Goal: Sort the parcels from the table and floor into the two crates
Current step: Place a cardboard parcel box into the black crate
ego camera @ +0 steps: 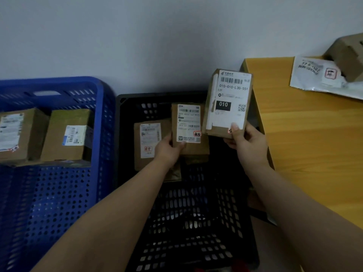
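holding a parcel in each hand, we are over the black crate: our left hand grips a small brown box by its near end, low inside the crate beside another labelled box already lying there, and our right hand pinches the 010 parcel by its near edge, raised above the crate's right wall. to do this well, we judge we should read each label before letting go, set the left box flat against its neighbour, and lower the other rather than drop it. the blue crate to the left carries two boxes at its far end. on the table, at its far right corner, a white mailer and a cardboard box wait, the box cut off by the frame. small print on the labels is too blurred to read, and the floor is out of sight.
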Demonstrator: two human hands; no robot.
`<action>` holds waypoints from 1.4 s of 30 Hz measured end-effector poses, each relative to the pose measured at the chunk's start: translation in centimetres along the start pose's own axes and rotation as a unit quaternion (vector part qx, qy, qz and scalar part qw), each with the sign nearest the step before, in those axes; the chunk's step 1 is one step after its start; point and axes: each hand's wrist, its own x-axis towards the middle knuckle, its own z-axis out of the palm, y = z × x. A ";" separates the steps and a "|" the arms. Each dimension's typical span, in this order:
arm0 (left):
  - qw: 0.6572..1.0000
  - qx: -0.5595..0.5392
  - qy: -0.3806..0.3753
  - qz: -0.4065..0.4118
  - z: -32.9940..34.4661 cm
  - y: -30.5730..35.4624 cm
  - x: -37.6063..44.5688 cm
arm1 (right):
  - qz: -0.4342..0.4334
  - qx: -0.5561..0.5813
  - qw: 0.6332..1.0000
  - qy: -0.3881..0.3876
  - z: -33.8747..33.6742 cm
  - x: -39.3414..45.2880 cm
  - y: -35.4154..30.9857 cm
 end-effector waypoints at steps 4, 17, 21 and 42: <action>1.000 0.001 -0.024 0.000 2.1 0.1 0.9 | -0.002 -0.005 1.000 -0.004 -0.1 0.1 0.5; 0.995 -0.030 -0.048 -0.078 -4.3 -0.3 1.9 | 0.002 -0.007 1.000 -0.019 1.8 -0.7 0.2; 0.990 -0.113 0.043 -0.066 -7.3 -0.7 0.8 | 0.044 -0.006 0.997 -0.059 5.4 -1.6 1.0; 0.852 0.497 0.009 0.166 -11.8 -3.4 -2.9 | 0.077 -0.363 0.925 -0.086 16.3 -3.5 5.3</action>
